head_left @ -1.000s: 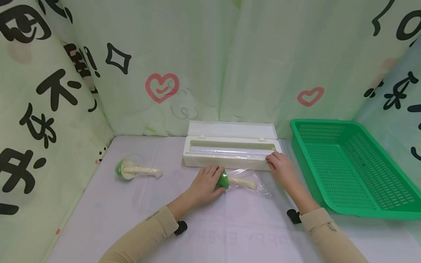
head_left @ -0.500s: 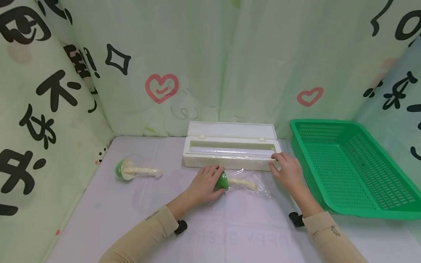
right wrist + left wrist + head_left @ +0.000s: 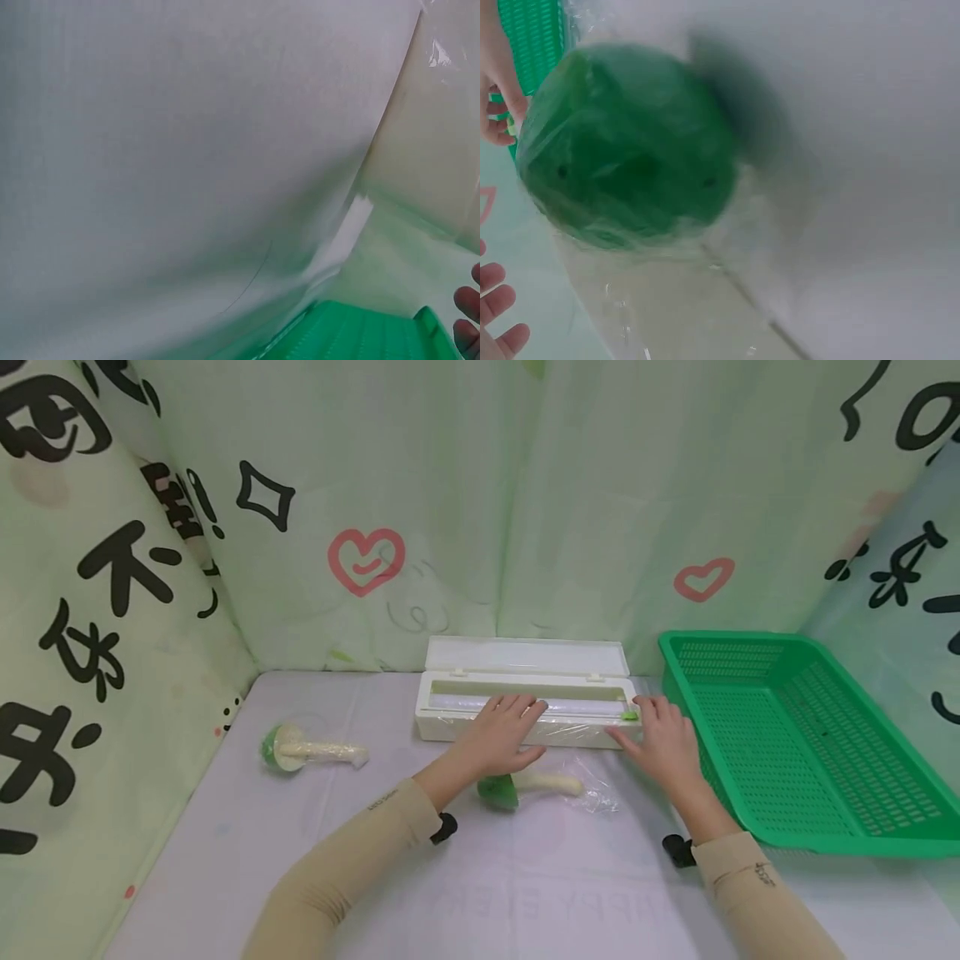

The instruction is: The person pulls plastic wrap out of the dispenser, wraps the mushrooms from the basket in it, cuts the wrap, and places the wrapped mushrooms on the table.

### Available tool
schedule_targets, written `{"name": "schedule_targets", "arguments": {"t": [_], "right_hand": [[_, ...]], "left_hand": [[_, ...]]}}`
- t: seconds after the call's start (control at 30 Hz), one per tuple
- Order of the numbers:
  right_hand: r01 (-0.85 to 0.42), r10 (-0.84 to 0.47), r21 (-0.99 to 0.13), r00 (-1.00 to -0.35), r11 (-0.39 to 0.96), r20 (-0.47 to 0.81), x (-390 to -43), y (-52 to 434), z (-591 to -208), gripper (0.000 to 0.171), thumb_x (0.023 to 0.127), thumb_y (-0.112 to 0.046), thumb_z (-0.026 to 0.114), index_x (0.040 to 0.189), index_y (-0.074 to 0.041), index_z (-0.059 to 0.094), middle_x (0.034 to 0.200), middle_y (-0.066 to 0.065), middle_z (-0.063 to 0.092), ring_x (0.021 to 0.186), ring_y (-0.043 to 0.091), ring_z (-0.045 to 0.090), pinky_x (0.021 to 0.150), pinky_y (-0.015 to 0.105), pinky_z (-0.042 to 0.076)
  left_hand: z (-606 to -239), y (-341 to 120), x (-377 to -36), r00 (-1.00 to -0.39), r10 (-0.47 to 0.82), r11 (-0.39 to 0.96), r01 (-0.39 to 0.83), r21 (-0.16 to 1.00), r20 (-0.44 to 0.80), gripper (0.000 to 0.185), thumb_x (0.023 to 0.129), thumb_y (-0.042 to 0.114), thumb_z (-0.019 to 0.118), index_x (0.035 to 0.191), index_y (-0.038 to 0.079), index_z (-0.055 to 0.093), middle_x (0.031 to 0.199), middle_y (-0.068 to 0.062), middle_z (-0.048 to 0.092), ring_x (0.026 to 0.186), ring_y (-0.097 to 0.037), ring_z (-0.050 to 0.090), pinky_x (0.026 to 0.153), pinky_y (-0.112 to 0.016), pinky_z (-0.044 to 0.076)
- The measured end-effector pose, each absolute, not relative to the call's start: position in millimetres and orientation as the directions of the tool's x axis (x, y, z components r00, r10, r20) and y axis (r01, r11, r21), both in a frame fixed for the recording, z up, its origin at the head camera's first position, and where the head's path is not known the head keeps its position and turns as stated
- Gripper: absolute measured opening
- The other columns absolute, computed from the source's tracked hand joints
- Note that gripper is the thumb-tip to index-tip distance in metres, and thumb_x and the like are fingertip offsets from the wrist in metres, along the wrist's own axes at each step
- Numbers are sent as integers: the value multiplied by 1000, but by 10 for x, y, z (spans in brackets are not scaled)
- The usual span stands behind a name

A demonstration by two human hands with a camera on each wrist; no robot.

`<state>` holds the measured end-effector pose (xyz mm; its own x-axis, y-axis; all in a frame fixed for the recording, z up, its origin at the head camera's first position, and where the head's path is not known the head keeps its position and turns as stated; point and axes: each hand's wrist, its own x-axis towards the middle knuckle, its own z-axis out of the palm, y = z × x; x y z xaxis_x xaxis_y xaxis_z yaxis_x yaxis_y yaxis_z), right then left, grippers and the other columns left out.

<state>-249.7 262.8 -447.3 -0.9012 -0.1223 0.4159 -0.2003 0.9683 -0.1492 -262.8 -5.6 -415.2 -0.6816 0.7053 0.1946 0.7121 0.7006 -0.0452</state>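
In the head view, my left hand (image 3: 504,735) is over the front of an open white cling film dispenser (image 3: 517,732), fingers extended and thumb apart. At its right end is my right hand (image 3: 663,747), thumb at the front and fingers near the top, beside a small green slider (image 3: 628,716). Below my left hand lies a mushroom-shaped thing with a green cap (image 3: 498,792) and cream stem (image 3: 551,783), held by neither hand. Loose clear film (image 3: 596,792) spreads around its stem; in the left wrist view, film also covers the cap (image 3: 630,150).
A green plastic basket (image 3: 682,664) stands just right of the dispenser. Toward the left of the table lies a second green-capped mushroom shape (image 3: 288,747), wrapped in film. The dispenser's lid (image 3: 525,655) is raised at the back, by the curtain (image 3: 465,510).
My left hand has let go of the green cap and moved up and right to the dispenser. My right hand has shifted slightly right, and the green slider now shows between its thumb and fingers.
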Motion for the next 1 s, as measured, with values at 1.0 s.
{"name": "schedule_targets", "arguments": {"t": [1.0], "right_hand": [[-140,-101,-151,-966,979,238,-2508,2721,-4576,60,88,-43,53,129,-2,38,116,27,39,98,46,45,70,56,42]], "left_hand": [[-4159,1244,-2983,-726,687,726,683,-80,40,39,97,42,34,134,31,41,128,11,42,117,-9,38,95,-29,35]]}}
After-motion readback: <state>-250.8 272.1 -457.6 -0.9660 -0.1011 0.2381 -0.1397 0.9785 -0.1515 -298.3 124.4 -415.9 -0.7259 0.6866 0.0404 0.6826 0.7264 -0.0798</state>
